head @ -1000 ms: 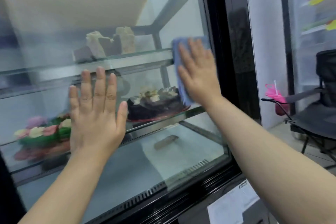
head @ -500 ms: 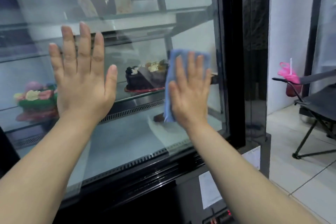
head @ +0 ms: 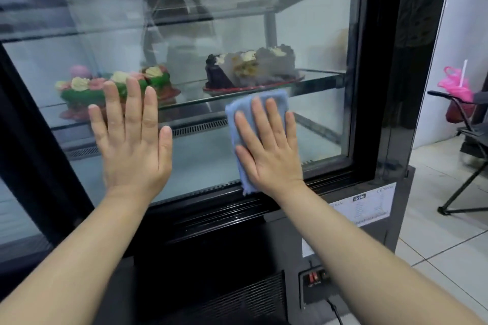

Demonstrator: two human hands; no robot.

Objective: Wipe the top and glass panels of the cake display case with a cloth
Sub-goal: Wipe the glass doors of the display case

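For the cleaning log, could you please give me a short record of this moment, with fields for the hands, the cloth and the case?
left hand: flat on the front glass, fingers straight, holding nothing
right hand: presses the blue cloth flat against the glass
blue cloth: low on the panel, lower edge by the bottom frame
shelf inside: flower-topped cake on the left, dark cake on the right
beside case: folding chair with a pink bag
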